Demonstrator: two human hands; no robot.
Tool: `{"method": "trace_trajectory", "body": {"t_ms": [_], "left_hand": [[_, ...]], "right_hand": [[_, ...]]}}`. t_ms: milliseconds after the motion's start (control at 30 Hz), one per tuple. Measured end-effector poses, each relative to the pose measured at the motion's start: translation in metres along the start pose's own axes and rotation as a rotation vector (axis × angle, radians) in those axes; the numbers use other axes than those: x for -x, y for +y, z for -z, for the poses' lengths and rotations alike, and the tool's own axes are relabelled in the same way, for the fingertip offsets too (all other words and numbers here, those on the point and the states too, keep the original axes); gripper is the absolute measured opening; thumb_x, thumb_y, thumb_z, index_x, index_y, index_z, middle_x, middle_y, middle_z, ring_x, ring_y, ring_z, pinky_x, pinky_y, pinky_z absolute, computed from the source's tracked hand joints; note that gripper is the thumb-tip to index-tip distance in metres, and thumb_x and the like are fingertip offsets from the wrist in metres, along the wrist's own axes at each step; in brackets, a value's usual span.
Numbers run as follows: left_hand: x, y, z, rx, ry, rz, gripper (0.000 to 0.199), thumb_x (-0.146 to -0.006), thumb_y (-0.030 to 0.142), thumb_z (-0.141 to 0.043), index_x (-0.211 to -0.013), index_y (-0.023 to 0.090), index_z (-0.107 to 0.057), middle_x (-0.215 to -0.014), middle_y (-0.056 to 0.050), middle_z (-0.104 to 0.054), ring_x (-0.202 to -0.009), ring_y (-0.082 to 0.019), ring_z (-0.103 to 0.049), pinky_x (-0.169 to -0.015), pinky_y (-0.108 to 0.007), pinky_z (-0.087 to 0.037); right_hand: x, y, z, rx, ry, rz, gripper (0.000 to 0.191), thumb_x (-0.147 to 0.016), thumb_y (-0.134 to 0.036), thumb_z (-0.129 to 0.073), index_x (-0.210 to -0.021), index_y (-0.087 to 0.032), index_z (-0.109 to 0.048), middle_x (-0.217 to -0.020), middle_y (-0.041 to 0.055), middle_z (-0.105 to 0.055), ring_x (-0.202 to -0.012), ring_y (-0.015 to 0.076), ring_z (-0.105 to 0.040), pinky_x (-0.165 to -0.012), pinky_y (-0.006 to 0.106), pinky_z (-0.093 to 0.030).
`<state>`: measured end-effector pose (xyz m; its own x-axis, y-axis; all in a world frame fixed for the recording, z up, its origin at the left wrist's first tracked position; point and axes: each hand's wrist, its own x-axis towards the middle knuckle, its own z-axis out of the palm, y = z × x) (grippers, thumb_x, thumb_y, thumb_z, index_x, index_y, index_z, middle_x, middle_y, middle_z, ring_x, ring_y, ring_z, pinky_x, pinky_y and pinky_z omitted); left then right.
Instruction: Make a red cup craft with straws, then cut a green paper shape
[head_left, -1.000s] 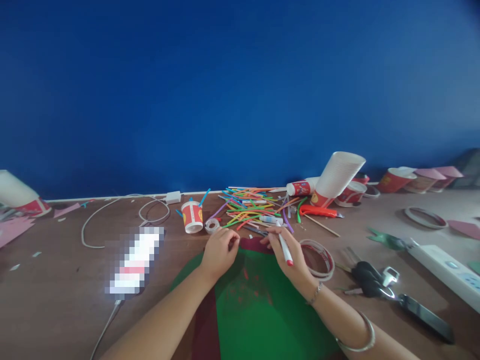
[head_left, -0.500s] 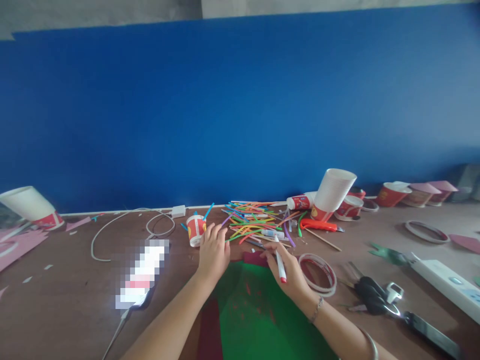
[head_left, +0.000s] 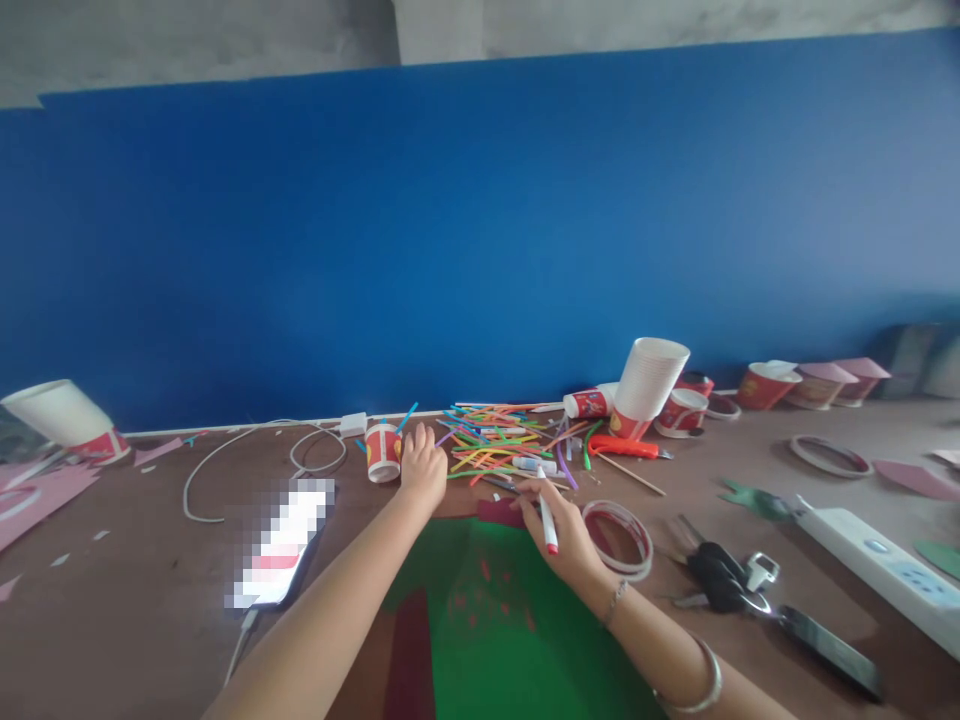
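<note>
My left hand (head_left: 424, 468) is at the right side of a red and white paper cup (head_left: 383, 456), its fingers bent against the cup's wall; my thumb is hidden. Blue straw pieces (head_left: 408, 416) stick out at the cup's rim. In my right hand (head_left: 564, 535) is a white marker with a red end (head_left: 549, 522), slanting across my fingers. Those fingertips rest by a dark red paper piece (head_left: 501, 513). Below both hands lies a green sheet (head_left: 517, 650) with red marks.
Coloured sticks (head_left: 502, 440) lie in a pile behind my hands. An orange utility knife (head_left: 622, 447) and stacked paper cups (head_left: 649, 385) are to the right, with tape rolls (head_left: 619, 540), keys (head_left: 720, 575) and a power strip (head_left: 877, 565). A phone (head_left: 281, 550) lies left.
My left hand has moved up to the cup's side, and the cup has turned, its yellow mark now facing right. My right hand keeps the marker. The view has shifted slightly.
</note>
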<state>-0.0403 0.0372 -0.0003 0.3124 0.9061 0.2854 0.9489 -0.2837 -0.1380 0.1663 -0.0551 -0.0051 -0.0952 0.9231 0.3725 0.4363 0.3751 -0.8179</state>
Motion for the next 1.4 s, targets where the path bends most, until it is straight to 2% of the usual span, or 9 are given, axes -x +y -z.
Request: {"method": "trace_trajectory", "body": {"t_ms": [167, 333, 600, 767, 867, 967, 1100, 1233, 1400], "left_hand": [[-0.004, -0.006, 0.008, 0.014, -0.021, -0.084, 0.023, -0.067, 0.007, -0.052, -0.085, 0.013, -0.065, -0.112, -0.016, -0.058, -0.12, -0.033, -0.039, -0.094, -0.046, -0.031], [0.01, 0.009, 0.027, 0.176, 0.022, -0.184, 0.02, -0.085, 0.018, -0.041, -0.097, 0.016, -0.056, -0.093, -0.011, -0.062, -0.097, -0.025, -0.053, -0.082, -0.036, -0.039], [0.049, 0.035, 0.04, 0.662, 0.0, -0.31, 0.017, -0.091, 0.022, -0.035, -0.097, 0.017, -0.051, -0.095, -0.006, -0.063, -0.09, -0.019, -0.055, -0.081, -0.031, -0.039], [0.051, 0.036, 0.048, 0.853, -0.08, -0.342, 0.022, -0.092, 0.03, -0.036, -0.098, 0.017, -0.052, -0.094, -0.006, -0.062, -0.089, -0.017, -0.056, -0.078, -0.028, -0.041], [0.05, 0.036, 0.055, 0.959, -0.236, -0.34, 0.031, -0.093, 0.038, -0.032, -0.095, 0.018, -0.054, -0.082, -0.003, -0.064, -0.074, -0.015, -0.058, -0.066, -0.023, -0.042], [0.049, 0.038, 0.059, 0.902, -0.31, -0.377, 0.037, -0.093, 0.041, -0.027, -0.088, 0.018, -0.055, -0.077, -0.003, -0.063, -0.069, -0.015, -0.059, -0.062, -0.023, -0.04], [0.05, 0.044, 0.06, 0.69, -0.254, -0.428, 0.031, -0.094, 0.036, -0.026, -0.088, 0.017, -0.05, -0.08, -0.006, -0.064, -0.075, -0.019, -0.061, -0.065, -0.026, -0.04], [0.047, 0.053, 0.063, 0.454, -0.164, -0.494, 0.026, -0.093, 0.034, -0.028, -0.085, 0.017, -0.047, -0.078, -0.008, -0.063, -0.076, -0.022, -0.059, -0.066, -0.029, -0.04], [0.042, 0.058, 0.071, 0.419, -0.147, -0.558, 0.023, -0.093, 0.031, -0.028, -0.086, 0.018, -0.045, -0.078, -0.008, -0.063, -0.077, -0.021, -0.059, -0.066, -0.029, -0.04]], "right_hand": [[0.0, -0.003, 0.0, -0.033, 0.004, -0.032, 0.017, -0.085, -0.032, -0.047, -0.095, -0.02, -0.054, -0.077, 0.0042, -0.064, -0.072, 0.0188, -0.06, -0.07, 0.029, -0.046], [0.0, -0.009, 0.005, -0.205, 0.024, -0.131, 0.035, -0.092, -0.041, -0.03, -0.106, -0.023, -0.057, -0.071, 0.0014, -0.057, -0.066, 0.0166, -0.053, -0.062, 0.026, -0.043], [0.001, -0.007, -0.003, -0.582, 0.054, -0.244, 0.022, -0.086, -0.037, -0.045, -0.072, -0.021, -0.049, -0.061, -0.0018, -0.051, -0.06, 0.0138, -0.05, -0.058, 0.024, -0.041], [0.001, -0.005, -0.006, -0.606, 0.031, -0.262, 0.026, -0.084, -0.039, -0.049, -0.066, -0.021, -0.051, -0.058, -0.0003, -0.055, -0.057, 0.0142, -0.05, -0.057, 0.026, -0.04], [0.001, -0.005, -0.005, -0.684, -0.013, -0.28, 0.032, -0.086, -0.042, -0.044, -0.065, -0.021, -0.055, -0.061, 0.0019, -0.058, -0.057, 0.0153, -0.052, -0.056, 0.027, -0.041], [0.001, -0.005, -0.005, -0.761, -0.058, -0.312, 0.032, -0.085, -0.044, -0.044, -0.067, -0.021, -0.057, -0.06, 0.0016, -0.058, -0.057, 0.0155, -0.052, -0.055, 0.027, -0.041], [0.002, -0.004, -0.006, -0.704, -0.113, -0.375, 0.039, -0.086, -0.046, -0.042, -0.059, -0.021, -0.057, -0.051, 0.0015, -0.056, -0.051, 0.0153, -0.051, -0.05, 0.027, -0.04], [0.002, -0.007, -0.008, -0.802, -0.04, -0.458, 0.054, -0.083, -0.048, -0.042, -0.036, -0.021, -0.036, -0.033, -0.0029, -0.034, -0.034, 0.0096, -0.036, -0.039, 0.025, -0.027], [-0.001, -0.015, -0.008, -0.98, 0.026, -0.526, 0.048, -0.072, -0.044, -0.053, -0.04, -0.021, -0.025, -0.036, -0.0088, -0.021, -0.034, 0.0051, -0.022, -0.036, 0.021, -0.019]]}}
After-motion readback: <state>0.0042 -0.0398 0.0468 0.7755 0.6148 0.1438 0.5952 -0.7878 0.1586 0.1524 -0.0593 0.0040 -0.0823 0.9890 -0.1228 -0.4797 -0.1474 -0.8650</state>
